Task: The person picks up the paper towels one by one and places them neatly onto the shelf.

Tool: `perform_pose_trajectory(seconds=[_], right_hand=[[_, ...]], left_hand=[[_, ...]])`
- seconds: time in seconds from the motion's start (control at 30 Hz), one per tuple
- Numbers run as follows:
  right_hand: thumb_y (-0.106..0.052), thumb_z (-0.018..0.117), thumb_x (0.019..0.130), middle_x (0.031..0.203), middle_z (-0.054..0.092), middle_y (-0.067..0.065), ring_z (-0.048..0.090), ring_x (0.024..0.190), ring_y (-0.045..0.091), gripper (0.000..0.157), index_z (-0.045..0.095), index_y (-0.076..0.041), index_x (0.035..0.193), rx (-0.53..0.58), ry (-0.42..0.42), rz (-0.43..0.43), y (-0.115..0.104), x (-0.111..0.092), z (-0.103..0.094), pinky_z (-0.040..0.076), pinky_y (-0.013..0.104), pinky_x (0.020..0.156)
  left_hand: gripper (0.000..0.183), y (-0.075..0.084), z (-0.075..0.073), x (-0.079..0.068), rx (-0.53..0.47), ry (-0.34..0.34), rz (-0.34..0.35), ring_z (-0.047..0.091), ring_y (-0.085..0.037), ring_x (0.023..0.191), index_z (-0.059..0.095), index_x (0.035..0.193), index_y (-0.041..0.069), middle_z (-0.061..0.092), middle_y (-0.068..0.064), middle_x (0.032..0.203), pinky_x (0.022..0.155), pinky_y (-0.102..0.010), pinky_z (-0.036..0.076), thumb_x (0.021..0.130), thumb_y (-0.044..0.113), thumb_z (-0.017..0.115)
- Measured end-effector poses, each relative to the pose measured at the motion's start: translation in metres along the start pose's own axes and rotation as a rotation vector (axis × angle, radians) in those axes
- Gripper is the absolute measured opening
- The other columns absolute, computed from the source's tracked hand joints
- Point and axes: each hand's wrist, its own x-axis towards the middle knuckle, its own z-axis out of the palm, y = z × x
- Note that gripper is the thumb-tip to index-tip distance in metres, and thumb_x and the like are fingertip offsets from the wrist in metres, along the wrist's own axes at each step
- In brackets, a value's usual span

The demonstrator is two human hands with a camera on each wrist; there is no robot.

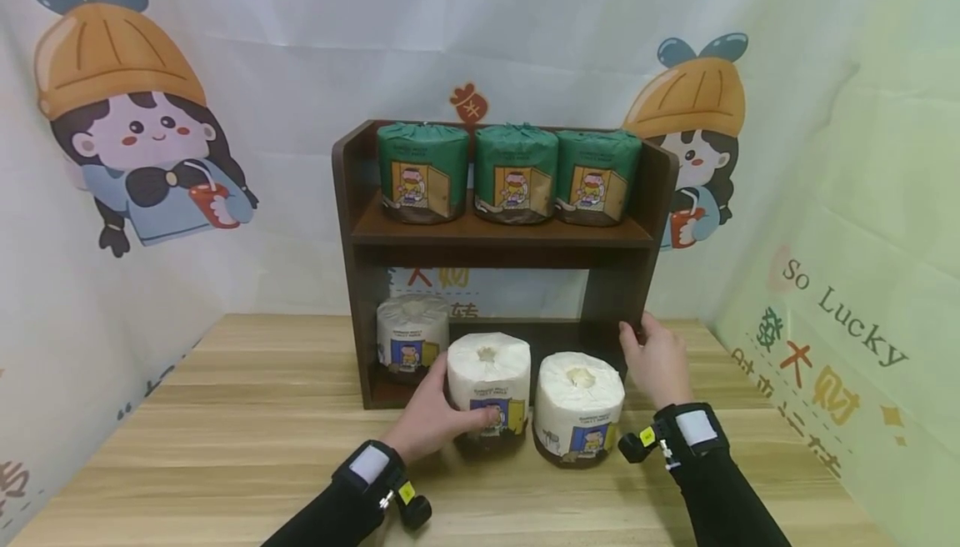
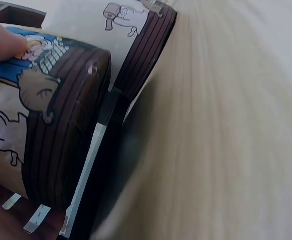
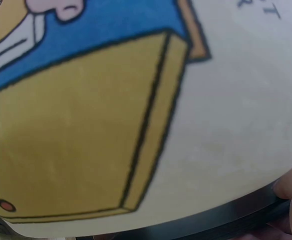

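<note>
My left hand [image 1: 438, 418] grips a white-wrapped toilet paper roll [image 1: 487, 363] from its left side, the thumb across the printed front. In the left wrist view the thumb [image 2: 3, 44] presses the picture on this roll [image 2: 61, 135]. Whether its base touches the table cannot be told. Just right of it a second white toilet paper roll [image 1: 579, 405] stands on the table, untouched. My right hand [image 1: 663, 363] holds the front edge of the brown shelf's [image 1: 502, 234] right side panel. In the right wrist view that second roll [image 3: 225, 130] hides most of the hand.
Three green-wrapped toilet paper rolls [image 1: 516, 172] stand in a row on the upper tier. Another white roll [image 1: 412, 338] sits at the left of the lower tier. The shelf stands on a wood-grain table [image 1: 225, 430] before a printed cloth backdrop [image 1: 300, 72].
</note>
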Motion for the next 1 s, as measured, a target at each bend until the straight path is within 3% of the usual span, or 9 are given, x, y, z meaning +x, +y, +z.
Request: perform_pose_trajectory(seconds=[0.13,0.33,0.47,0.7,0.87,1.0], right_hand=[[-0.024,0.053,0.104,0.101,0.068,0.023,0.064,0.086,0.034,0.025,0.062,-0.001,0.109,-0.001,0.006,-0.004,-0.0004,-0.0017,0.0005,0.056,0.053,0.069],[-0.025,0.053,0.104,0.102,0.068,0.023,0.064,0.087,0.035,0.025,0.062,-0.002,0.11,-0.001,0.006,-0.003,0.0003,-0.0012,0.0007,0.056,0.053,0.07],[-0.024,0.054,0.104,0.102,0.068,0.023,0.064,0.088,0.035,0.024,0.062,-0.002,0.109,0.004,0.01,-0.007,0.0007,-0.0003,0.0009,0.056,0.053,0.07],[-0.024,0.053,0.104,0.105,0.068,0.023,0.064,0.089,0.035,0.025,0.062,-0.002,0.111,0.009,-0.008,0.014,-0.0005,-0.0006,0.0004,0.057,0.053,0.071],[-0.024,0.053,0.104,0.107,0.067,0.023,0.064,0.091,0.036,0.026,0.061,-0.002,0.114,0.015,-0.013,0.013,-0.0012,-0.0006,0.0005,0.057,0.054,0.072],[-0.023,0.053,0.104,0.107,0.067,0.024,0.064,0.09,0.035,0.025,0.061,-0.001,0.115,0.02,-0.011,0.01,-0.0013,-0.0009,0.0004,0.057,0.053,0.071]], left_hand=[[0.099,-0.0046,0.0009,0.0041,0.02,0.031,-0.001,0.051,-0.014,0.113,0.03,0.147,0.027,0.049,0.003,0.131,0.097,-0.044,0.045,0.069,0.032,0.092],[0.109,-0.0089,0.0031,0.0061,0.042,0.081,-0.009,0.047,-0.021,0.119,0.022,0.151,0.014,0.045,-0.007,0.137,0.102,-0.051,0.04,0.069,0.028,0.092],[0.115,-0.0095,0.0056,0.0063,0.068,0.135,-0.045,0.044,-0.021,0.122,0.017,0.15,0.011,0.043,-0.008,0.139,0.105,-0.05,0.038,0.067,0.035,0.093],[0.113,-0.0093,0.0075,0.0064,0.261,0.262,-0.06,0.035,-0.024,0.12,0.033,0.15,0.014,0.034,-0.011,0.131,0.103,-0.052,0.037,0.062,0.056,0.09],[0.109,-0.0072,0.0085,0.0072,0.23,0.291,-0.075,0.042,-0.022,0.1,0.033,0.146,0.011,0.038,-0.009,0.113,0.085,-0.039,0.046,0.063,0.051,0.092],[0.09,-0.0055,0.0096,0.0073,0.173,0.316,-0.101,0.045,-0.019,0.084,0.036,0.128,0.006,0.043,-0.008,0.099,0.07,-0.03,0.044,0.067,0.04,0.093]])
